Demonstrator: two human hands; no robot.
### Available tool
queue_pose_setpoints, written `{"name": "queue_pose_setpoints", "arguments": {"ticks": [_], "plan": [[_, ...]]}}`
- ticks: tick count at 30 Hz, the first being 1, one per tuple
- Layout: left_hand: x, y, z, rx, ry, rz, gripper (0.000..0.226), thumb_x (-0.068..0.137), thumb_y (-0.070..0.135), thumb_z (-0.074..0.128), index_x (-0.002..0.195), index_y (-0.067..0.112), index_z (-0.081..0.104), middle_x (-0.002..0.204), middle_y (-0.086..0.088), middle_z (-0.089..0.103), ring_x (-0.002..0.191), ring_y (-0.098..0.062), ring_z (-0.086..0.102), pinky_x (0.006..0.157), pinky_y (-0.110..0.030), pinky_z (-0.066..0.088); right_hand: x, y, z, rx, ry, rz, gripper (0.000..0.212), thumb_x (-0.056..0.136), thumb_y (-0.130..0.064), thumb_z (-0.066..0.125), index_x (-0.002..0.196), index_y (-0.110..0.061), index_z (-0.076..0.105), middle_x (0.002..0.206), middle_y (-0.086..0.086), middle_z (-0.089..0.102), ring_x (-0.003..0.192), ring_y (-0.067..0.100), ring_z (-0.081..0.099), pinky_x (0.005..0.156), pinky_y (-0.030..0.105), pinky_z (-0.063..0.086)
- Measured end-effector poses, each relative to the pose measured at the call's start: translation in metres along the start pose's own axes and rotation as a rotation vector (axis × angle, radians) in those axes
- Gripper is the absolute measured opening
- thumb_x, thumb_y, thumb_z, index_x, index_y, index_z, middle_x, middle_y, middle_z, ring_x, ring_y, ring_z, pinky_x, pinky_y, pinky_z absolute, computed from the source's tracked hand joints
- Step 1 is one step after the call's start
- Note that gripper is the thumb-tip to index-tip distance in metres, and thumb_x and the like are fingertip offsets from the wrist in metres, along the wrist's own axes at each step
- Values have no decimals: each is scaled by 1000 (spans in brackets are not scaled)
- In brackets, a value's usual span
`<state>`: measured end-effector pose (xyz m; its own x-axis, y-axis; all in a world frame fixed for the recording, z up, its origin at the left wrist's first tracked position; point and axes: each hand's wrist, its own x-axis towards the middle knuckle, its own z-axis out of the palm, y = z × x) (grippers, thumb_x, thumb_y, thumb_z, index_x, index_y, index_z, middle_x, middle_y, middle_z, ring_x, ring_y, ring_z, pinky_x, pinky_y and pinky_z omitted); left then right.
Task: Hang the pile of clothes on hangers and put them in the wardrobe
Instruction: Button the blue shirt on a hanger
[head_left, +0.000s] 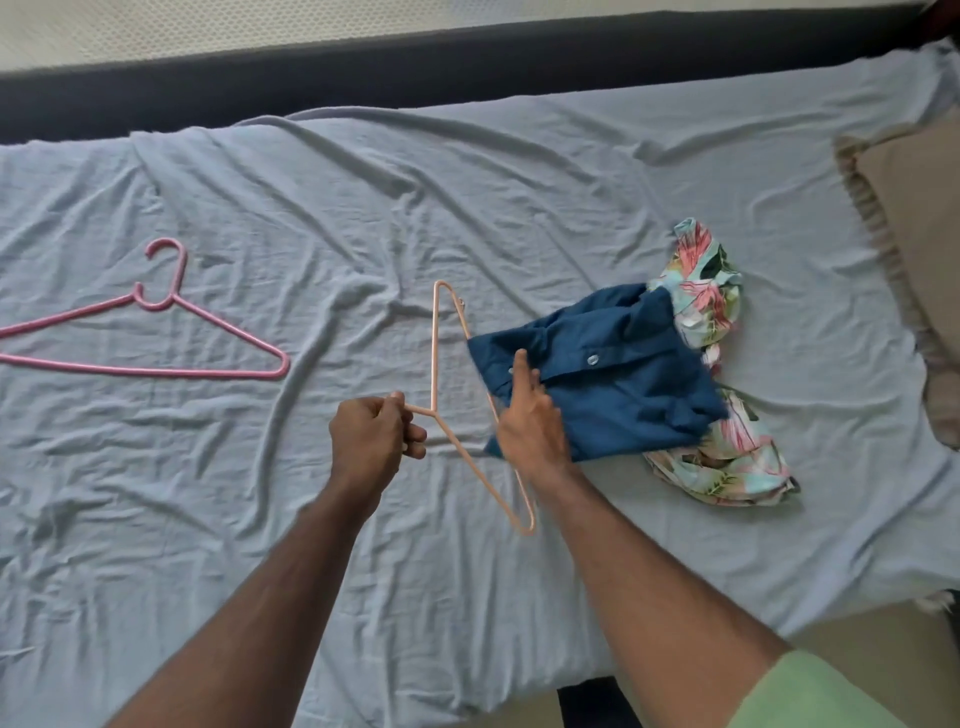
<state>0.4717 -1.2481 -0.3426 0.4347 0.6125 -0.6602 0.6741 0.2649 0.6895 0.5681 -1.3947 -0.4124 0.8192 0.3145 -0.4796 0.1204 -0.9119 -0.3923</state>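
My left hand (371, 441) grips the hook end of a pale peach hanger (434, 353), which lies turned sideways over the bed sheet. A folded dark blue buttoned shirt (618, 369) lies on the bed to its right. My right hand (530, 415) rests on the blue shirt's left edge with one finger pointing up; the other fingers are hidden by the hand's back. Under the blue shirt lies a crumpled floral garment (706, 291), showing above and below it. A pink hanger (156, 332) lies flat at the left.
A wrinkled light blue sheet (363, 208) covers the bed. A tan fringed pillow (914, 249) sits at the right edge. A dark bed frame (415, 67) runs along the far side. Floor shows at the lower right.
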Motion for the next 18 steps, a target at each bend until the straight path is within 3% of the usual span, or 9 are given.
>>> {"name": "queue_pose_setpoints", "arguments": {"ticks": [2, 6, 8, 10, 11, 13, 14, 16, 18], "plan": [[-1, 4, -1, -4, 11, 7, 35, 105, 18, 49, 82, -5, 64, 68, -22, 68, 50, -28, 60, 36, -18, 38, -19, -23, 11, 69, -65, -69, 75, 96, -8, 48, 162, -22, 16, 151, 18, 46, 122, 42, 55, 100, 48, 45], [2, 6, -18, 69, 6, 48, 39, 104, 17, 50, 76, -5, 65, 55, -13, 66, 46, -24, 61, 45, -29, 50, -25, -52, 30, 153, -56, 30, 58, 95, -28, 63, 150, -28, 45, 119, 19, 67, 107, 38, 64, 93, 44, 53], [5, 7, -27, 134, 2, 82, 41, 104, 17, 49, 73, -4, 65, 52, -11, 65, 42, -21, 58, 43, -28, 50, -20, -63, 36, 203, -5, -28, 34, 89, -42, 68, 119, -26, 68, 97, 13, 72, 91, 35, 67, 81, 42, 57], [7, 8, -32, 147, 4, 114, 42, 104, 17, 49, 71, -4, 65, 50, -10, 63, 39, -18, 55, 41, -27, 46, -15, -67, 41, 276, -38, -105, 30, 85, -48, 70, 88, -18, 71, 76, 5, 70, 75, 27, 66, 71, 40, 57], [9, 8, -34, 142, -1, 128, 42, 104, 16, 49, 70, -4, 66, 50, -9, 63, 38, -17, 54, 39, -25, 44, -13, -68, 43, 322, -110, -125, 30, 84, -48, 72, 84, -18, 72, 72, 2, 69, 73, 23, 65, 70, 37, 56], [8, 9, -36, 155, -13, 163, 44, 104, 14, 48, 69, -5, 68, 50, -10, 64, 36, -14, 54, 37, -21, 41, -10, -67, 47, 402, -322, -134, 22, 86, -45, 73, 90, -24, 77, 82, 0, 73, 83, 17, 68, 78, 34, 56], [7, 10, -35, 167, -24, 178, 44, 104, 14, 48, 70, -5, 69, 52, -10, 65, 37, -15, 56, 37, -21, 41, -7, -65, 49, 438, -415, -117, 23, 88, -47, 72, 100, -28, 77, 99, -1, 76, 95, 15, 68, 87, 34, 55], [5, 10, -33, 174, -39, 181, 45, 104, 15, 48, 70, -5, 70, 54, -12, 67, 39, -20, 60, 40, -25, 47, -6, -63, 54, 597, -556, 7, 42, 86, -64, 63, 119, -38, 71, 120, -6, 71, 110, 11, 63, 101, 35, 50], [5, 10, -28, 139, -35, 135, 45, 102, 15, 49, 67, -4, 69, 54, -14, 67, 43, -27, 64, 47, -32, 55, -5, -61, 59, 812, -590, 145, 46, 88, -69, 56, 106, -32, 75, 91, -6, 70, 85, 9, 65, 90, 39, 54]]}}
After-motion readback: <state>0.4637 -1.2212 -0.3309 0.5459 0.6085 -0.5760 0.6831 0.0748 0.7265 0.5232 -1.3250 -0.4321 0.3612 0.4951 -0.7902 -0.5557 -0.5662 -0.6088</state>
